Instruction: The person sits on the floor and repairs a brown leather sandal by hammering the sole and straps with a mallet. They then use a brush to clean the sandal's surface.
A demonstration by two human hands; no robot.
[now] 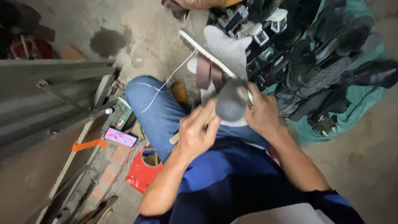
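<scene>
Head view: the grey shoe (224, 70) sits at upper centre of the frame, heel on the person's knee. The white thread (168, 81) could snag or snap if pulled hard. The left hand (197, 135) is curled tight on a wooden-handled tool (176, 137); the right hand (261, 114) clamps the shoe's heel.

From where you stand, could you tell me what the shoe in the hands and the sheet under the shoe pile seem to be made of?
Grey shoe: the upper looks like matt knit or felt-like fabric, soft and without shine; the sole edge is pale, probably rubber or foam.
Green sheet: likely woven plastic tarpaulin, creased with a slight sheen, though it could be cloth.
</scene>
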